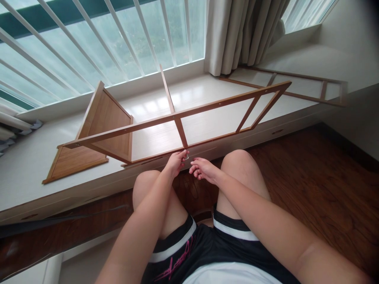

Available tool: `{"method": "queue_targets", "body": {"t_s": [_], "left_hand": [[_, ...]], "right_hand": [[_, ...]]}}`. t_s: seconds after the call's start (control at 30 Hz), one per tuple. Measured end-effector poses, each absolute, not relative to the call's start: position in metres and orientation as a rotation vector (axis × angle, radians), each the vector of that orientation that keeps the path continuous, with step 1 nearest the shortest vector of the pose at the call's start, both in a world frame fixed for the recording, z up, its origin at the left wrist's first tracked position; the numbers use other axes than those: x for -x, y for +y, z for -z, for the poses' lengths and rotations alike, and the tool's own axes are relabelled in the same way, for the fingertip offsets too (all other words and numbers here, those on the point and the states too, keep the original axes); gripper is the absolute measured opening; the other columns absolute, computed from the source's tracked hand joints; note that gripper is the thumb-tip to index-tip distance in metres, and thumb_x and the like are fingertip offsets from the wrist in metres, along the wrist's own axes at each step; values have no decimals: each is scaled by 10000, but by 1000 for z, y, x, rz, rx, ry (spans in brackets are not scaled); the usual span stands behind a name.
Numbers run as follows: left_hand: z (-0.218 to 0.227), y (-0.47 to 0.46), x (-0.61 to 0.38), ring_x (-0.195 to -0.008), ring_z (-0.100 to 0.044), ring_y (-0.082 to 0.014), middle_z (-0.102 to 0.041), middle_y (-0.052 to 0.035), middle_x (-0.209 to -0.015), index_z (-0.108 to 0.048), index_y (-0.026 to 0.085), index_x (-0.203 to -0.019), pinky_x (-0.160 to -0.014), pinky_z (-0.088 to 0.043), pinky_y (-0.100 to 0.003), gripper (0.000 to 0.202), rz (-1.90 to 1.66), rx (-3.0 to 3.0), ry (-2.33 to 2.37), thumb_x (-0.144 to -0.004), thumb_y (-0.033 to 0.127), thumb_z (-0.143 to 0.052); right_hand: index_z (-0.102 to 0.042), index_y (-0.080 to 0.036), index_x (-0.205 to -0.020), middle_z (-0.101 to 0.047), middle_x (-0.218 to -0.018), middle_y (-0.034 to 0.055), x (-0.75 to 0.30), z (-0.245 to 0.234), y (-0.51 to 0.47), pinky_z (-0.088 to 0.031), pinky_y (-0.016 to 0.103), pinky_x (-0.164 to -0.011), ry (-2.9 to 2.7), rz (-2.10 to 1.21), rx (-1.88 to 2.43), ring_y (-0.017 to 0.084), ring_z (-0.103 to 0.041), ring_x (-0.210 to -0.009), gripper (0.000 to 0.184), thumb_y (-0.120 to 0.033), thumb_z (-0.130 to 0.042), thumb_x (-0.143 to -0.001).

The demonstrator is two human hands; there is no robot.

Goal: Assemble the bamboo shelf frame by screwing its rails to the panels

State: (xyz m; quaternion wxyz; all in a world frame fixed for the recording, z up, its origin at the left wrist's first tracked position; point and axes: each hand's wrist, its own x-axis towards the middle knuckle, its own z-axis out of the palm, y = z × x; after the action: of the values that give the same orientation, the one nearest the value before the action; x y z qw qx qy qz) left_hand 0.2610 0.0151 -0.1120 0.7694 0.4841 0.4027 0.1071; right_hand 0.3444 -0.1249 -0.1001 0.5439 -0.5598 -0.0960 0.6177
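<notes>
The left hand (177, 162) pinches a small bent metal key (186, 157) between thumb and fingers at the frame's lower rail, below the middle crosspiece (181, 132); the right hand (203, 170), just beside it, is half open with fingers loosely curled and no visible object held. The wooden frame (204, 109) stands along the near edge of the white ledge (195, 88), with a panel (108, 114) at its left end and a slat (167, 90) extending from its upper rail toward the window (130, 47). A second frame (323, 90) lies farther right, near the curtain (233, 35).
</notes>
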Motion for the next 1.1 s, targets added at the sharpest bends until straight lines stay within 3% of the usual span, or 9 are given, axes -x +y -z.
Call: {"method": "queue_targets", "body": {"t_s": [0.17,0.3,0.73,1.1], "left_hand": [[113,15,-261,-542,-429,-57,-488,19,-670,-682,119,-858,-468,-311,-189,334,-226,-1044,861,-690,397,-761],[112,12,-261,-550,-437,-63,-481,16,-649,-687,112,-856,-476,-314,-187,349,-193,-1042,834,-674,397,-771],[110,11,-261,-563,-453,-78,-482,9,-648,-691,118,-864,-470,-329,-190,213,-225,-1016,855,-751,298,-681],[112,12,-263,-554,-448,-79,-490,4,-651,-696,107,-917,-458,-315,-196,216,-252,-1008,839,-781,269,-652]], "right_hand": [[-509,-201,-1107,-640,-681,3,-343,98,-125,-341,176,-428,-236,-1500,1170,86,-494,-477,308,-361,-556,-848],[-546,-195,-1026,-634,-674,2,-343,98,-123,-357,180,-447,-228,-1514,1114,80,-482,-478,252,-359,-576,-836],[-518,-191,-975,-634,-631,-4,-339,103,-117,-317,163,-370,-275,-1364,1302,74,-468,-413,177,-321,-526,-856],[-487,-202,-935,-591,-595,-45,-339,102,-114,-287,162,-335,-303,-1117,1372,67,-423,-384,146,-262,-531,-809]]}}
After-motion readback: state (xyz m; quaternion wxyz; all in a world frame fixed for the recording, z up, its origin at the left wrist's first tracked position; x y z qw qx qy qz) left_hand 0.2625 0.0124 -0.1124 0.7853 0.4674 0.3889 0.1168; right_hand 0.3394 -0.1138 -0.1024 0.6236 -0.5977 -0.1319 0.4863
